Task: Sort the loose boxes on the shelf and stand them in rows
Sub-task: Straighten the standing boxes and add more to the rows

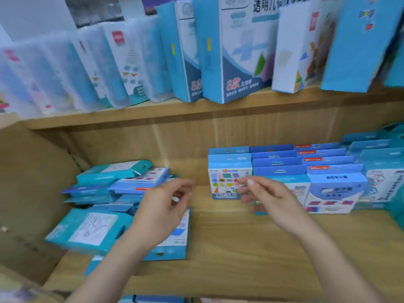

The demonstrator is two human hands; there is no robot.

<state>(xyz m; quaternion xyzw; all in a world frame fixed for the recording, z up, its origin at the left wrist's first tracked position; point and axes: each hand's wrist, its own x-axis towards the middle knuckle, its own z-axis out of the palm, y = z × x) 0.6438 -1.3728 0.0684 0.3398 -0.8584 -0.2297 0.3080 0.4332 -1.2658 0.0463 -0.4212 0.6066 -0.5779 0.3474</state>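
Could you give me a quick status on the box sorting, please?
Both hands empty: left hand over loose pile, right hand by standing rows. Pile lying flat, not yet stood. Nothing seen in the way.

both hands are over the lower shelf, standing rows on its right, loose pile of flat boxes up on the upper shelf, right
Wrong on the pile: the head view shows the loose pile of flat boxes on the lower shelf, at its left below the left hand, not on the upper shelf. The right hand and the standing rows are as you say.
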